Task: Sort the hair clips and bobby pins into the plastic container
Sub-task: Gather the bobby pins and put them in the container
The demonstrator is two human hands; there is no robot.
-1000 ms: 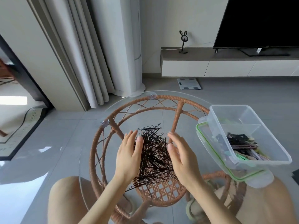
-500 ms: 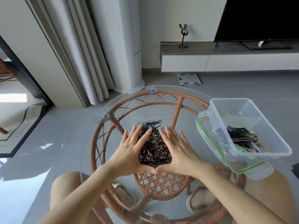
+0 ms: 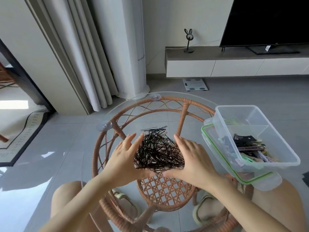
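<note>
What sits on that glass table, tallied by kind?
Heap of black bobby pins: 1
Clear plastic container holding hair clips: 1
Green-rimmed clear lid under the container: 1
Hands, left hand and right hand, cupping the heap: 2
Total: 5

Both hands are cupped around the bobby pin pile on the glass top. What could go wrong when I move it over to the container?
1. The bobby pins lie loose between the left hand and right hand, so some will likely slip out of a scoop.
2. A few pins lie beyond the fingertips and may be left behind.
3. The plastic container sits tilted on its lid at the glass table edge; a bump might tip it.
</note>
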